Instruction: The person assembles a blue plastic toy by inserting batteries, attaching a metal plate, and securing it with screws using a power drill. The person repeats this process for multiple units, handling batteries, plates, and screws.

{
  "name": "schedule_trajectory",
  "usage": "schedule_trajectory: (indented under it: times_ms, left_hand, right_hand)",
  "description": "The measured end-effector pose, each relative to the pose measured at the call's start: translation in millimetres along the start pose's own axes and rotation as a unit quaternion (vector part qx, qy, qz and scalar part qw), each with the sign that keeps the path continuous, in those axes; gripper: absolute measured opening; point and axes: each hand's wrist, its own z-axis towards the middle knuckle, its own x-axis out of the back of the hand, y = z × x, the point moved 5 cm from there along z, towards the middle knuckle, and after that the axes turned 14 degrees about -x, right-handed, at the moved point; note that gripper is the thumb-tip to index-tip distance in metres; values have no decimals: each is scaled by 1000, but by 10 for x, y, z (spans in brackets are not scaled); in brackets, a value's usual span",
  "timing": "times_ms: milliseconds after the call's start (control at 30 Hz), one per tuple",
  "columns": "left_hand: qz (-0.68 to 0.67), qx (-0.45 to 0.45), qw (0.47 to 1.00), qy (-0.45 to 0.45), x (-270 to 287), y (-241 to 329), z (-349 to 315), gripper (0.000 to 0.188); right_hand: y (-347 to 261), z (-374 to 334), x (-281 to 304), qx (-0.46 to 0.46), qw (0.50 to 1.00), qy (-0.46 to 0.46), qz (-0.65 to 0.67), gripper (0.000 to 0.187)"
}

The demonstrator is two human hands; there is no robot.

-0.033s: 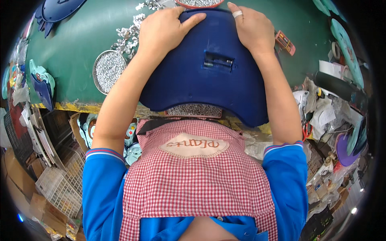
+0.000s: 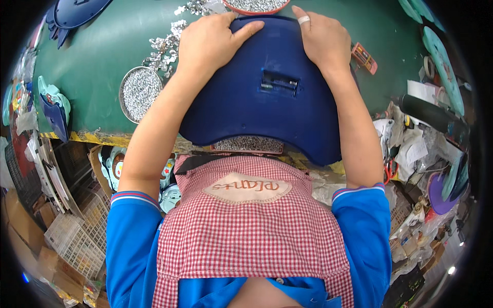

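A large curved navy-blue plastic panel lies in front of me, over the near part of the green table. A rectangular battery compartment with metal contacts is set into its face. My left hand grips the panel's far left edge, the thumb lying on top and the other fingertips hidden beyond the rim. At the far right edge, my right hand is closed on the same panel, with a white band round one finger. Under the panel's near edge shows a tray of small dark metal pieces.
Left of the panel stands a round dish of small silvery parts, with loose metal clips beyond it. A red dish sits behind the panel. A small pink-red box lies right of my right hand. Plastic wrapping and tools crowd the right side.
The view has shifted very slightly, the table's things appearing a little lower. Both hands keep their hold on the panel.
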Motion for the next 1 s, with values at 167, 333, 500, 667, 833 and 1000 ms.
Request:
schedule_trajectory:
  times_ms: [167, 333, 500, 667, 833, 1000]
  left_hand:
    - [57, -21, 998, 24, -3, -44, -48, 55]
    - [23, -201, 954, 219, 66, -154, 235, 19]
    - [47, -71, 987, -133, 191, -48, 779, 24]
    - [71, -198, 978, -10, -256, -269, 858, 19]
    - [17, -156, 988, -13, -18, -94, 781, 19]
    - [32, -162, 986, -28, -54, -181, 791, 17]
  right_hand:
    - [-23, 128, -121, -11, 997, -51, -65, 51]
    - [262, 787, -243, 150, 983, 18, 108, 23]
    - [175, 939, -532, 285, 951, -33, -112, 16]
    - [575, 838, -392, 219, 973, 11, -66, 26]
    - [437, 247, 285, -95, 942, 2, 321, 28]
    - [354, -493, 569, -124, 865, -36, 485, 35]
